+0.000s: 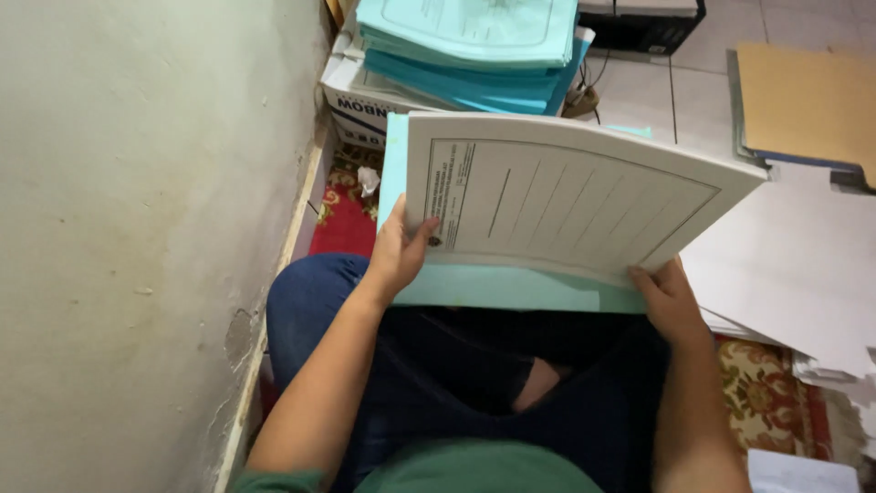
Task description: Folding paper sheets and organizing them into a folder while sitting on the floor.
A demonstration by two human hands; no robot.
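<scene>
I sit cross-legged on the floor with a thick white bundle of papers [566, 192], ruled with a printed form, held up over my lap. It rests on a light blue folder [511, 288] that shows at its left and lower edges. My left hand [399, 251] grips the bundle's left edge, thumb on the white sheet. At the lower right corner my right hand [671, 301] holds both sheet and folder.
A plaster wall [137, 228] runs close on my left. Ahead, a stack of blue folders [474, 46] sits on a cardboard box [360, 105]. Loose white sheets [794, 274] and a brown folder [808, 96] lie to the right on a patterned red rug [762, 393].
</scene>
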